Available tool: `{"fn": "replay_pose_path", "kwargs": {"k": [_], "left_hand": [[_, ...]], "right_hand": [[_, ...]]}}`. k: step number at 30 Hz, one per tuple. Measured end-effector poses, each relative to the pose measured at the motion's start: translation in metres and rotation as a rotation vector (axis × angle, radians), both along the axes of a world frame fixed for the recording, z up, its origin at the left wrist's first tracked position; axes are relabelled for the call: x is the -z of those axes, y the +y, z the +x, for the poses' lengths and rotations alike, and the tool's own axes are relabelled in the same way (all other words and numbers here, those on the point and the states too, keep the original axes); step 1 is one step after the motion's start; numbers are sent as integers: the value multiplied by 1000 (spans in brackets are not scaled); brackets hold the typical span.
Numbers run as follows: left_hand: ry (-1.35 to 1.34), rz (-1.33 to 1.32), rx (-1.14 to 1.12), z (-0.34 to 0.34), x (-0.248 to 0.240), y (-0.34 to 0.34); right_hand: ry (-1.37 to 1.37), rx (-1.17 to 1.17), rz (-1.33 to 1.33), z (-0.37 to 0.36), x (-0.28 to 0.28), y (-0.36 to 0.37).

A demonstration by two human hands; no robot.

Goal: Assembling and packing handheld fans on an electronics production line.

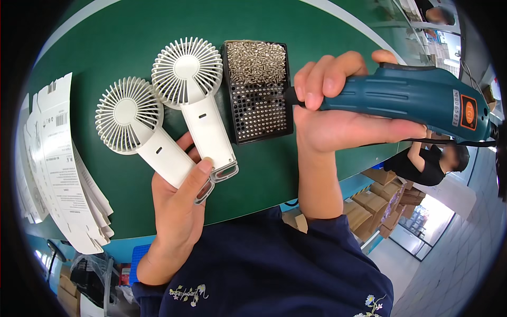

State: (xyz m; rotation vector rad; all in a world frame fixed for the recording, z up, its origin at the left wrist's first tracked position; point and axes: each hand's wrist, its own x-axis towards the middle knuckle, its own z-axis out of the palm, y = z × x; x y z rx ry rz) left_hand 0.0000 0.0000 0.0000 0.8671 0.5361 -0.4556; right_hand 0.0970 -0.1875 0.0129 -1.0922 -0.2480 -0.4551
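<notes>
Two white handheld fans lie side by side over the green table [174, 16], their round grilles pointing away from me. My left hand [182, 198] is closed around their handles near the lower ends: the left fan [168, 158] and the right fan [207, 132]. Grey loops stick out at the handle ends. In my right hand [330, 100] is a teal electric screwdriver [393, 95], held sideways with its black nose to the left. Its thin bit reaches over a black screw tray [263, 138], which has loose small screws [256, 61] heaped at the far end and screws standing in holes at the near end.
A stack of flat white printed cartons [60, 169] lies at the table's left. Brown cardboard boxes [369, 206] are piled on the floor at right. A co-worker in black [422, 164] is beyond the table's right edge. A dark cable runs behind my right wrist.
</notes>
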Motion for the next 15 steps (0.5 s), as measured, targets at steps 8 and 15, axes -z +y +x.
{"fn": "replay_pose_path", "kwargs": {"k": [8, 15], "left_hand": [[11, -6, -13, -1, -2, 0], [30, -83, -42, -1, 0, 0]], "right_hand": [[-3, -18, -29, -3, 1, 2], [-40, -5, -49, -6, -3, 2]]}}
